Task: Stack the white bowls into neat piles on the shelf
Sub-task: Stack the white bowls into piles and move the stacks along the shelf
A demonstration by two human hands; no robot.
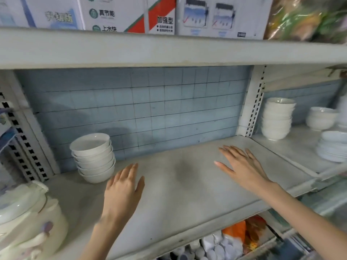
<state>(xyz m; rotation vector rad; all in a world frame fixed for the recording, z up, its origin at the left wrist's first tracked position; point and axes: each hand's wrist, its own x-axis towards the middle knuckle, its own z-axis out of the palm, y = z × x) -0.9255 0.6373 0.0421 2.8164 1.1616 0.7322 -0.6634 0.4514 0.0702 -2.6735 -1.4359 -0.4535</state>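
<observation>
head view: looking forward and down into one bay of a grey shelf (178, 184), with a second bay opening to the right.
left hand (123, 186): hovering palm down over the shelf, fingers straight and close together, gripping nothing, just right of the near pile.
right hand (242, 166): reaching deeper and further right, fingers straight and slightly spread, palm down, holding nothing either.
near pile (93, 158): standing at the back left of the bay, close to the tiled wall (140, 109); several white bowls nesting, leaning a touch to one side.
far pile (277, 119): rising taller in the right bay, just past the slotted post (253, 102), with a shorter pile (321, 119) sitting beside it.
handling: looking like glazed ceramic, so probably stiff, smooth, slippery and quick to chip; likely getting heavy once nested several deep.
where to grip: probably cupping the lowest bowl's wall from both sides for a whole pile, or pinching one rim with the thumb inside for a single bowl; not lifting by the top bowl alone.
in the way: slotted post splitting the two bays, so probably needing a carry round its front; not much headroom showing over the far pile.
nearby: stacked plates (332, 147) sitting at the right bay's front, lidded pot (28, 218) crowding the front left corner, printed boxes (127, 14) resting overhead, packets (244, 233) lying on the level below.
risk: clipping the post or the plates while passing bowls across, or tipping the leaning near pile.
</observation>
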